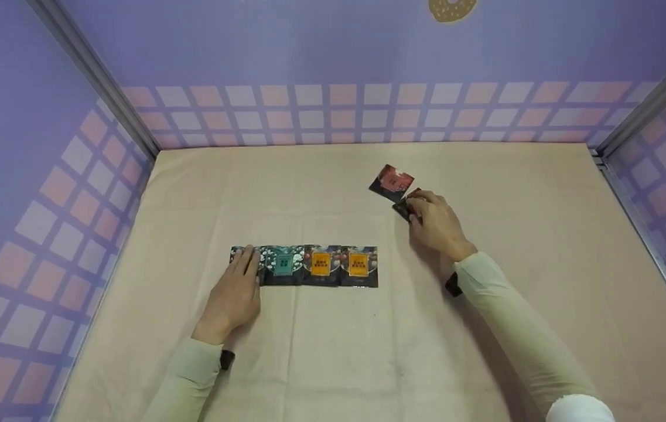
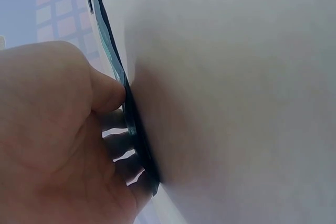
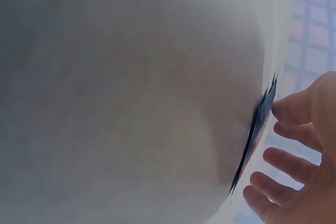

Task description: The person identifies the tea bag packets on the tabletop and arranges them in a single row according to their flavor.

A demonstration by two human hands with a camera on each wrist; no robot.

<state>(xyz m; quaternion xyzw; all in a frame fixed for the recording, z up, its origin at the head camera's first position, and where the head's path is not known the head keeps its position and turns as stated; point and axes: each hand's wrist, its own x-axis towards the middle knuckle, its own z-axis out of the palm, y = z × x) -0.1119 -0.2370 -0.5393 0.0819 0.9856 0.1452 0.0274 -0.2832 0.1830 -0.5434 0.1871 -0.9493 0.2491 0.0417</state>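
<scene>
A row of flat square sachets lies side by side on the cloth in the head view. My left hand (image 1: 233,299) rests its straight fingers on the leftmost sachet (image 1: 262,272), covering most of it; its thumb (image 2: 107,93) touches the edge in the left wrist view. Next to it come a green-labelled sachet (image 1: 284,265) and two orange-labelled sachets (image 1: 321,265). Farther back, my right hand (image 1: 435,220) touches a dark sachet (image 1: 403,211) with its fingertips, the fingers loosely bent. That sachet is largely hidden. Touching or close beside it lies a red-labelled sachet (image 1: 391,180).
A cream cloth (image 1: 333,351) covers the table. Purple walls with a checked band (image 1: 333,111) enclose the back and sides, with metal posts (image 1: 98,76) at the corners.
</scene>
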